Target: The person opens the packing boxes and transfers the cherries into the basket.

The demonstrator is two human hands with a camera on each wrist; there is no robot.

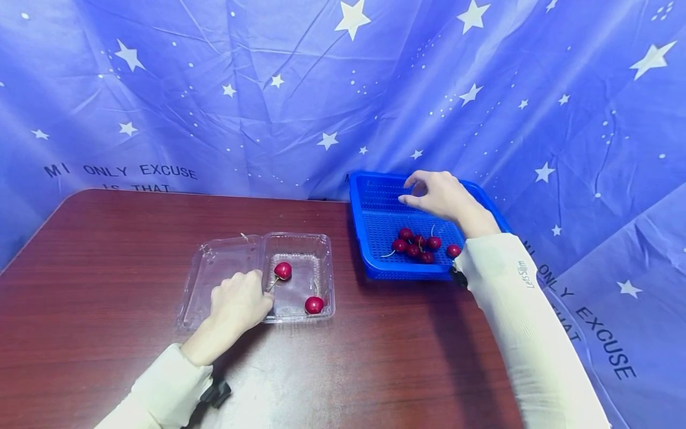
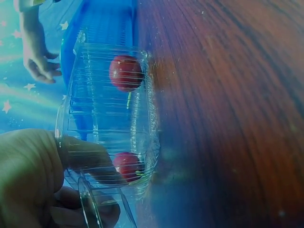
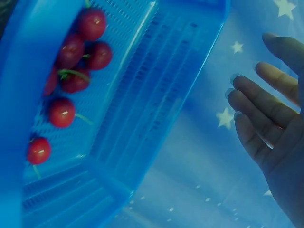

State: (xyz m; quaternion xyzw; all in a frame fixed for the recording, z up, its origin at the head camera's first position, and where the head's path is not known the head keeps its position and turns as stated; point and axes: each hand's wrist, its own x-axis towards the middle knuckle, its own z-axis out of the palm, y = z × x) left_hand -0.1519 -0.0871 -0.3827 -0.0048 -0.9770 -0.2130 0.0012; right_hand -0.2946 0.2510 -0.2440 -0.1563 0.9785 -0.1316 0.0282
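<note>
My left hand [image 1: 239, 302] grips the near wall of a clear plastic clamshell box [image 1: 296, 236] at its hinge side. In the left wrist view one finger reaches down inside the wall, close beside a cherry [image 2: 127, 166], while other fingers stay outside. A second cherry [image 1: 314, 305] lies at the box's near right corner. Over a blue plastic basket [image 1: 360, 238] my right hand [image 1: 436, 195] is raised, with nothing held and its fingers apart. Several red cherries [image 1: 412, 251], some with green stems, lie together on the basket's perforated floor; one cherry [image 1: 453, 251] sits apart at the right.
The box's clear lid [image 1: 206, 268] lies folded open to the left on the brown wooden table [image 1: 118, 256]. Behind the table and along the right hangs a blue cloth [image 1: 289, 131] with white stars and lettering. The basket stands at the table's back right, against the cloth.
</note>
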